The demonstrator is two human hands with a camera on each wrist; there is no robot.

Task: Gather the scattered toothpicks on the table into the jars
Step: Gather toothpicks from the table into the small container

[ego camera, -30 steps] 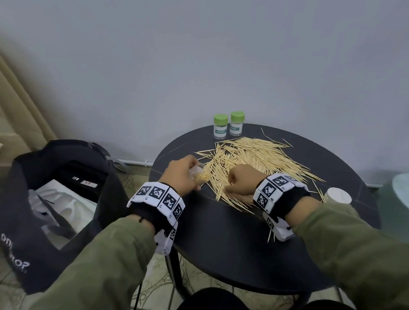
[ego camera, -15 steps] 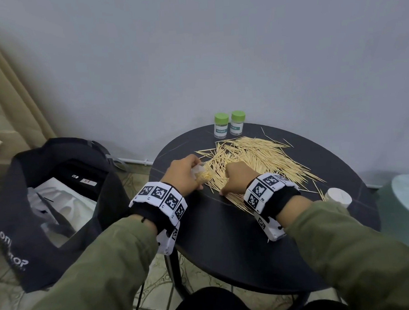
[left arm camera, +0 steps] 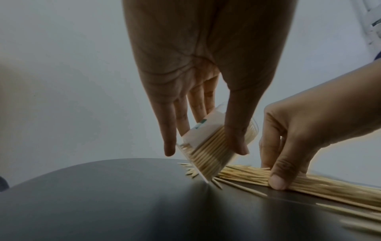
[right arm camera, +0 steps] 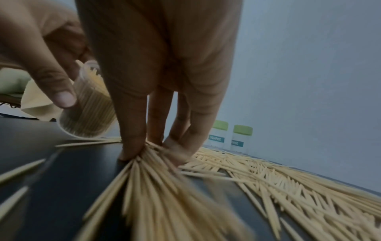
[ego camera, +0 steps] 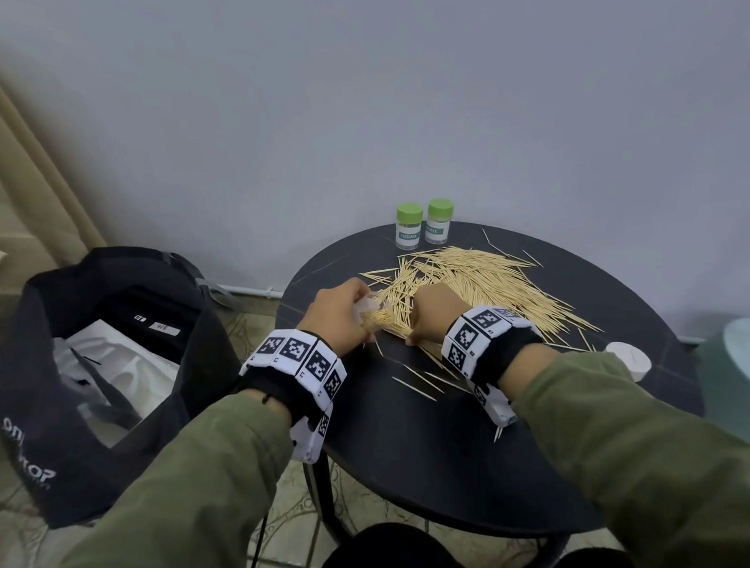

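Here, toothpicks (right arm camera: 144, 164) lie pinched — under right hand (ego camera: 431, 311).

Pale wooden toothpicks (ego camera: 486, 278) are spread on a smooth, dark, faintly glossy table (ego camera: 416, 446); the clear plastic jar (left arm camera: 208, 146) is seen through

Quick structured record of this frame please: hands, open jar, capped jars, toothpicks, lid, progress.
left hand: holds open jar tilted, base edge on table
right hand: pinches a bunch from the toothpick pile
open jar: mostly full of toothpicks
capped jars: two, green lids, upright at the table's far edge
white lid: on table, right of the right arm
progress: most toothpicks not yet gathered
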